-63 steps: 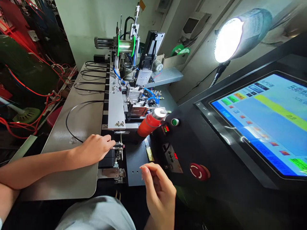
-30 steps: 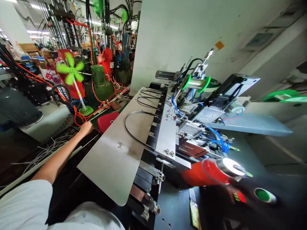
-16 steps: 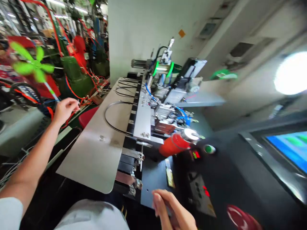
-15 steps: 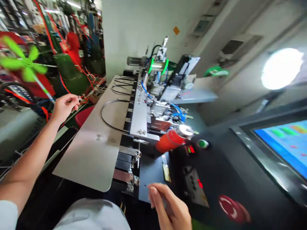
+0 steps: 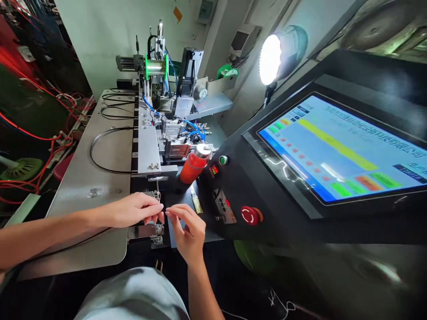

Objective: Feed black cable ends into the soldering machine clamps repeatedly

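Observation:
My left hand (image 5: 138, 210) is over the front right part of the metal plate (image 5: 100, 249), fingers closed in a pinch. A thin black cable (image 5: 71, 248) runs below my left forearm up to that hand; its end is hidden by the fingers. My right hand (image 5: 187, 229) faces it, thumb and fingertips pressed together close to the left fingertips. Whatever the right fingers pinch is too small to make out. Beneath both hands are small metal clamps (image 5: 157, 231) along the machine's conveyor edge.
Looped black cables (image 5: 111, 129) lie farther back on the plate, beside the machine with its wire spool (image 5: 156, 67). A red bottle (image 5: 192, 166) stands behind my right hand. Rightward are a red stop button (image 5: 251, 215), a touchscreen (image 5: 333, 146) and a bright lamp (image 5: 270, 60).
My left hand has come in from the far left to the clamps, bringing a black cable across the plate. My right hand has moved up beside it. The view has turned right.

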`<state>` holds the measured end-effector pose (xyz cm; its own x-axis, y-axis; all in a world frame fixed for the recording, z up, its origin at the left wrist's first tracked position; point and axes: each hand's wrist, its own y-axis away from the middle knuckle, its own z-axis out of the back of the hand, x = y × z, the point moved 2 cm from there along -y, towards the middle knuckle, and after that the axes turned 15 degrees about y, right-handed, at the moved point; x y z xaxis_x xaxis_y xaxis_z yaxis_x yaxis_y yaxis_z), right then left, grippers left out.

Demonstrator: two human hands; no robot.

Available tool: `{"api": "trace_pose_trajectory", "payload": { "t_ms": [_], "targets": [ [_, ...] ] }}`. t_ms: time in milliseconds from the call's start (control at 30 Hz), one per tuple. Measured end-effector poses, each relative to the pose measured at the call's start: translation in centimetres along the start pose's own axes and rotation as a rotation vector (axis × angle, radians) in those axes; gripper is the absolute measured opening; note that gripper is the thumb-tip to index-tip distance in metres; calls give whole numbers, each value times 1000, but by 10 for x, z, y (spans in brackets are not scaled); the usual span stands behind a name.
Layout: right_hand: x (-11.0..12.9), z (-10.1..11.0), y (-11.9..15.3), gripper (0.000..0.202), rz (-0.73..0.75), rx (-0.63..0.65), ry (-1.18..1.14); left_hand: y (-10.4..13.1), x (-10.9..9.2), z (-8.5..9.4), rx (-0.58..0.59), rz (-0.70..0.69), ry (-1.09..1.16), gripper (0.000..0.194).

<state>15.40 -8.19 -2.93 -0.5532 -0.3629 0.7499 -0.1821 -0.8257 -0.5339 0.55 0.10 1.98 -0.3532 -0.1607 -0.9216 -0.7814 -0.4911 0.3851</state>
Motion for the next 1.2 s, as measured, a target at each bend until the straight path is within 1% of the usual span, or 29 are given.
{"api": "trace_pose_trajectory", "payload": {
  "t_ms": [67, 133, 167, 233, 300, 367, 433, 467, 500, 567, 600, 633, 667, 767, 800, 833, 900, 933, 1000, 1067, 1133, 1200],
  "targets": [
    [-1, 2, -2, 19, 96, -58, 56, 2, 2, 4, 65, 102, 196, 44],
    [-2, 1, -4, 19, 80, -51, 59, 5, 1, 8, 71, 135, 268, 40],
    [-3, 0, -4, 17, 35, -20, 35, 6, 0, 9, 54, 124, 254, 38],
    [-4, -7, -2, 11, -105, 70, -63, 7, -3, 11, -3, 86, 162, 33],
    [-4, -14, 1, 8, -262, 154, -202, 7, -6, 11, -71, 30, 1, 31],
    [-5, -17, 2, 12, -380, 197, -296, 7, -9, 9, -142, -45, -215, 27],
    [-6, -14, -1, 16, -424, 237, -304, 7, -12, 7, -202, -109, -390, 24],
    [-6, -10, -4, 18, -421, 275, -286, 7, -12, 5, -210, -116, -420, 23],
    [-6, -5, -7, 18, -406, 330, -265, 7, -11, 4, -197, -102, -399, 22],
    [-7, 2, -14, 19, -371, 446, -239, 6, -7, 2, -135, -46, -273, 23],
    [-7, 3, -16, 19, -356, 473, -234, 5, -4, 1, -116, -28, -213, 23],
    [-6, 3, -18, 19, -346, 454, -224, 3, -2, 1, -119, -32, -171, 23],
    [-6, 1, -19, 19, -342, 384, -208, 1, 0, 1, -152, -60, -148, 22],
    [-2, -13, -14, 16, -311, 17, -109, -4, 5, 0, -308, -197, -105, 21],
    [0, -20, -10, 14, -291, -89, -72, -5, 6, 0, -343, -226, -76, 22],
    [1, -27, -6, 13, -271, -167, -44, -6, 8, -1, -360, -239, -43, 22],
    [4, -37, 0, 13, -249, -239, -7, -6, 10, -3, -359, -232, 14, 23],
    [5, -40, 1, 14, -252, -244, 1, -6, 11, -3, -354, -224, 32, 23],
    [5, -41, 2, 17, -270, -206, -4, -4, 12, -2, -349, -211, 38, 22],
    [2, -35, -1, 21, -301, -104, -48, -4, 12, 1, -354, -201, 4, 24],
    [-5, -27, -4, 23, -350, 22, -106, -6, 12, 7, -367, -183, -76, 27],
    [-14, -18, -6, 21, -409, 90, -135, -10, 14, 14, -376, -138, -165, 29]
  ]
}}
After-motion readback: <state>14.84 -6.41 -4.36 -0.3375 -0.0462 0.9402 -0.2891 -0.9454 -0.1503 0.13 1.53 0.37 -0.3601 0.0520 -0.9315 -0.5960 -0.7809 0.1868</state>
